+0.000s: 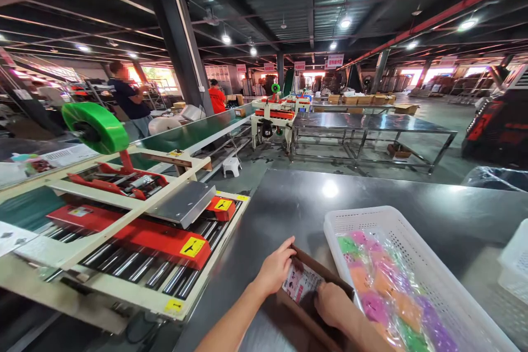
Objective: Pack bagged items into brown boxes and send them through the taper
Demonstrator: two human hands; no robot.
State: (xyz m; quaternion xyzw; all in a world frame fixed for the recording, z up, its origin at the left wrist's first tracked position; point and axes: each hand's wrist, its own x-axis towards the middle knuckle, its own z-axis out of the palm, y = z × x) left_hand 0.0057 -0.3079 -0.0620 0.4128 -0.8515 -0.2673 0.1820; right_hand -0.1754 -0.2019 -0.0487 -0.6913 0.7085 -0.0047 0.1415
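Note:
A small open cardboard box (307, 313) rests on the metal table, close in front of me. My left hand (277, 268) grips the box's far left end, its fingers closed over the edge. Inside the box lies a printed packet (303, 281) with pink and dark markings. My right hand (330, 302) reaches into the box with curled fingers at the packet's right edge; its fingertips are hidden. Touching or very near the box's right side is a white plastic basket (429, 253) with several clear bags of coloured items (383, 280), pink, orange, green and purple.
Left of the metal table (297, 198) stands a carton-sealing machine (132, 236) with rollers and a green tape roll (95, 127). Another white basket (515, 258) sits at the right edge. Farther off are a conveyor belt (193, 135), a white stool (231, 166) and two people.

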